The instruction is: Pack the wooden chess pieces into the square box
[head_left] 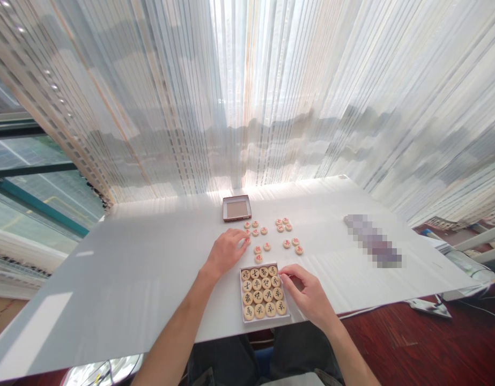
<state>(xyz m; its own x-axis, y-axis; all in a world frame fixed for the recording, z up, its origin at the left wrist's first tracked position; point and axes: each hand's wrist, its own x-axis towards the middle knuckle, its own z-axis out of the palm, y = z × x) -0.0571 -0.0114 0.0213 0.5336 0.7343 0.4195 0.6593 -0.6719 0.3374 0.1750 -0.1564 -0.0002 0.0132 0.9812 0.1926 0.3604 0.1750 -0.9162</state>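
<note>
A small white box (243,316) near the table's front edge is filled with round wooden chess pieces (263,292) marked in black. My right hand (307,295) rests at the box's right side, fingers curled and pinched at the top right corner piece. My left hand (227,249) lies on the table just above the box, fingertips closed on a red-marked piece (247,241). Several more red-marked pieces (285,225) lie loose on the table beyond the box.
The box's brown-lined lid (236,208) lies further back on the white table (130,268). A blurred-out object (374,241) sits at the right. Sheer curtains hang behind the table. A dark wooden floor and cables show at the lower right.
</note>
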